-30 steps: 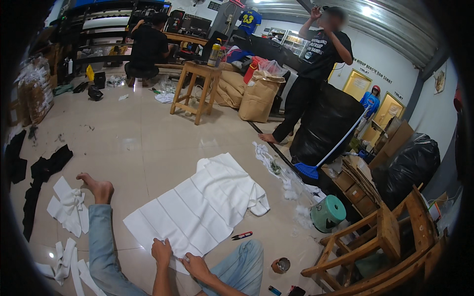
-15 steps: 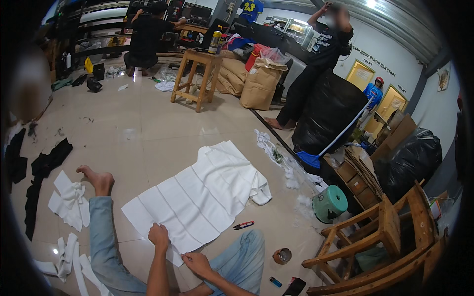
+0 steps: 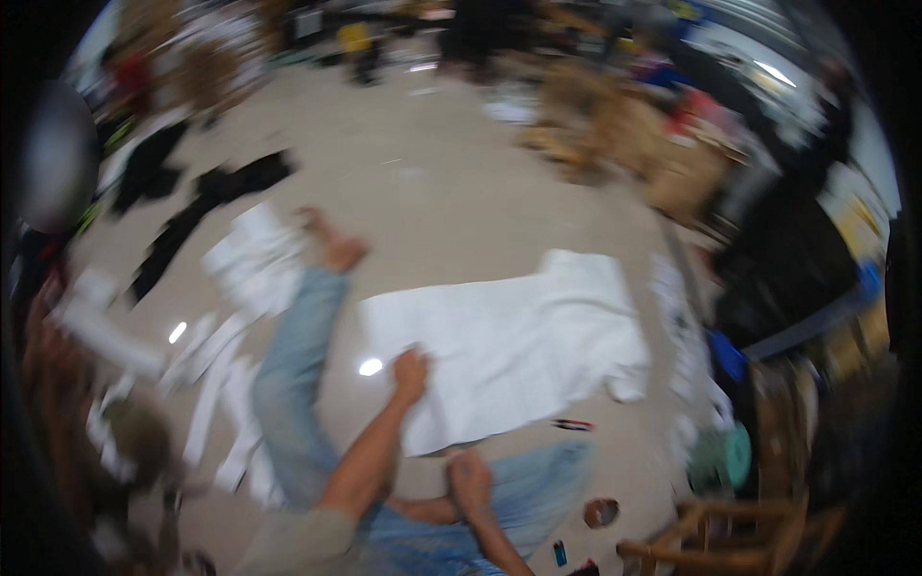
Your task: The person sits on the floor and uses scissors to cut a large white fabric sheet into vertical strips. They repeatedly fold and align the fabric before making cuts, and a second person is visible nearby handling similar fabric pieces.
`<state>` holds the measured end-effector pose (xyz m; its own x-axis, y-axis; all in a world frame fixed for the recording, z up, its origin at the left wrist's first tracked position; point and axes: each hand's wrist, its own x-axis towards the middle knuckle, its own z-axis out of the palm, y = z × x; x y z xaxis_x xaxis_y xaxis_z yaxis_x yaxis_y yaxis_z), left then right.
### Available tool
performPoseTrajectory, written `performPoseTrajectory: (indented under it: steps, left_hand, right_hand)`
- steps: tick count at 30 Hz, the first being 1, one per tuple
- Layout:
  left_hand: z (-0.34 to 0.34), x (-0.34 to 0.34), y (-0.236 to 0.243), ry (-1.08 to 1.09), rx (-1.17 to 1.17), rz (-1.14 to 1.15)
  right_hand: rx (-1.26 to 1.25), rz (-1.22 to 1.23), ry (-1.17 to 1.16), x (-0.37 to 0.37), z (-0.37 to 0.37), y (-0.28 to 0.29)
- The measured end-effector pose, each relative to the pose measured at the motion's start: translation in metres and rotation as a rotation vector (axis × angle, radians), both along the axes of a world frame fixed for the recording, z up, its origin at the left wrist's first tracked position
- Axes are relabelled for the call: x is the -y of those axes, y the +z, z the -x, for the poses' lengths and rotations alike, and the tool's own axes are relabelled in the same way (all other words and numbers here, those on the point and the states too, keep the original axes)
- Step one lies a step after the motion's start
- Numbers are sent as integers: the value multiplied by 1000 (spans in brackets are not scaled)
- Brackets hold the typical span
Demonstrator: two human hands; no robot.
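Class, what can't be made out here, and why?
Head view:
Left hand: blur hides whether it grips the white cloth.
Right hand: blur and curled fingers hide whether it holds anything.
Person at left: cut off by the dark lens rim.
Dark object near the lighter: cut off by the lower edge.

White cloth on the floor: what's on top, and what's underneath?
The left hand is on or just over the left part of the white cloth; blur hides which. Floor shows around it; anything directly beneath is covered.
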<state>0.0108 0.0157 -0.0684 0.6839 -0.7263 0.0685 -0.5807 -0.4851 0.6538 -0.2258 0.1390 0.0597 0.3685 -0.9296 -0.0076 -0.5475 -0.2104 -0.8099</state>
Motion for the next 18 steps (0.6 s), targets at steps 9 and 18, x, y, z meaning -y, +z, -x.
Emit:
performPoseTrajectory:
  steps: [9, 18]
  left_hand:
    - [4, 27, 31, -23, -67, -103]
    - [-6, 43, 40, 83, -101, -78]
  right_hand:
    - [-80, -80, -4, -6, 2, 13]
    - [-102, -23, 5, -34, 48, 8]
